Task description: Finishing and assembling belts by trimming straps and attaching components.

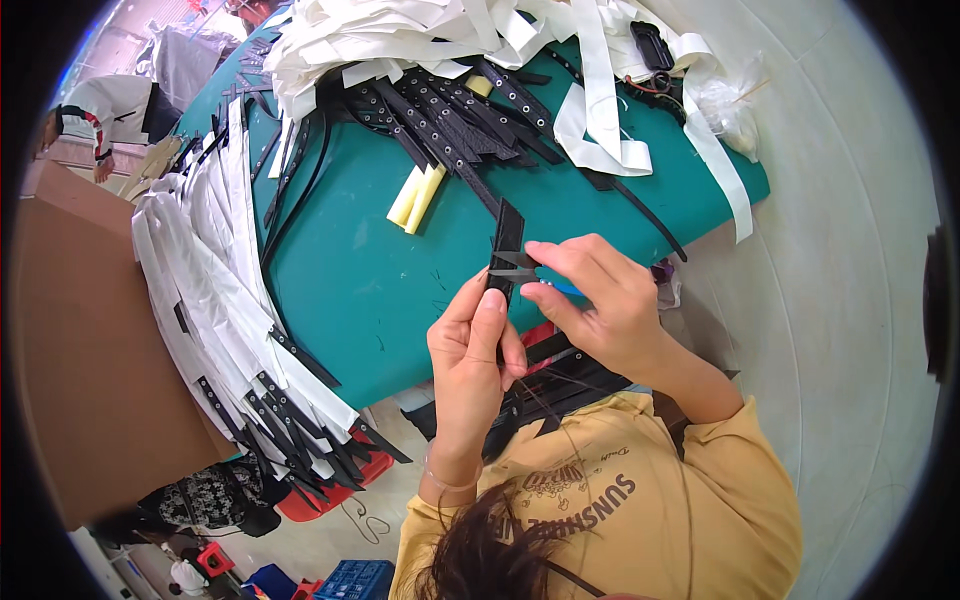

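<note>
My left hand (468,350) is closed round a black strap (509,228) near the front edge of the green table, its thumb pressed along the strap. The strap's slanted end sticks up beyond my fingers. My right hand (612,305) grips small thread snips (558,284) with blue on the handle. Their two dark blades lie across the strap just above my left thumb, slightly apart. Whether a thread is between the blades is too small to tell. Beyond the strap lies a pile of black eyelet straps (440,118), some with pale yellow ends (416,198).
White strips (390,35) are heaped at the back of the green table (350,290). White-wrapped straps (205,270) hang over its left edge, by a cardboard box (110,340). A black tray (652,45) and clear bag (728,105) sit back right. Another person (115,110) stands far left.
</note>
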Tool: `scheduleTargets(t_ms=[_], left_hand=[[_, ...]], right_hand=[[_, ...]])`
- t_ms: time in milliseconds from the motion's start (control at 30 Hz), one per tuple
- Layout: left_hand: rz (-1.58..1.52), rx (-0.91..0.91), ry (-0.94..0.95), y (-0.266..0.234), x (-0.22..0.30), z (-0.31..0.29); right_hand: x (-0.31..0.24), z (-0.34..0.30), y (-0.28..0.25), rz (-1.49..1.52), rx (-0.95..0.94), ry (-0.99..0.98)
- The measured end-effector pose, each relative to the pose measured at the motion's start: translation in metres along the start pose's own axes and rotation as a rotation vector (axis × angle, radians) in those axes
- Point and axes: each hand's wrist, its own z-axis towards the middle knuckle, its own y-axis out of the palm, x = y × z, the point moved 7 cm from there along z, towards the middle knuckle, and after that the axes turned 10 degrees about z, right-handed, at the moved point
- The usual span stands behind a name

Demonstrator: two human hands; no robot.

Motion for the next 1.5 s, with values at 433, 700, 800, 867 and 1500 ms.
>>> scheduleTargets(t_ms=[433,700,800,867,1500], left_hand=[[0.022,0.011,0.027,0.001,0.0,-0.004],[-0.101,-0.07,-0.008,0.001,0.001,-0.004],[-0.105,-0.071,-0.043,0.0,0.001,-0.003],[-0.013,-0.073,-0.028,0.002,0.002,-0.003],[-0.069,-0.089,-0.024,-0.001,0.005,-0.008]], right_hand=[[-0.008,-0.002,-0.004,-0.093,0.027,-0.073],[0.032,-0.003,-0.013,0.165,0.186,0.271],[0.018,-0.002,-0.014,0.096,0.113,0.214],[0.016,-0.005,-0.011,0.134,0.08,0.18],[0.012,0.001,-0.025,0.106,0.069,0.12]])
